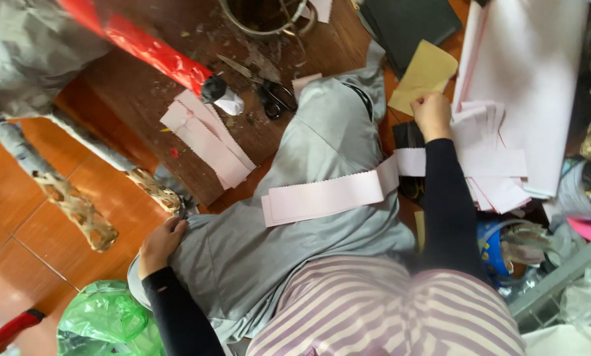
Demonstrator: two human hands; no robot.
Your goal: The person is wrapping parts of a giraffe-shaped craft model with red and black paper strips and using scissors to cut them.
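Observation:
My right hand (pixel 431 115) reaches forward with its fingers curled, between a yellow sheet (pixel 427 72) and a fanned stack of pale pink paper strips (pixel 490 155). I cannot tell whether it pinches anything. A long pink strip with a zigzag edge (pixel 328 194) lies across my grey trouser leg (pixel 322 145) and runs under that forearm. My left hand (pixel 160 240) rests with bent fingers on the grey cloth at my knee, holding nothing visible.
More pink strips (pixel 206 135) lie on a dark wooden board (pixel 144 92) beside black scissors (pixel 269 89) and a red foil-wrapped roll (pixel 144 43). Large pink sheets (pixel 539 72) sit at right, a dark folder (pixel 407 23) is at top, and a green plastic bag (pixel 104 320) at bottom left.

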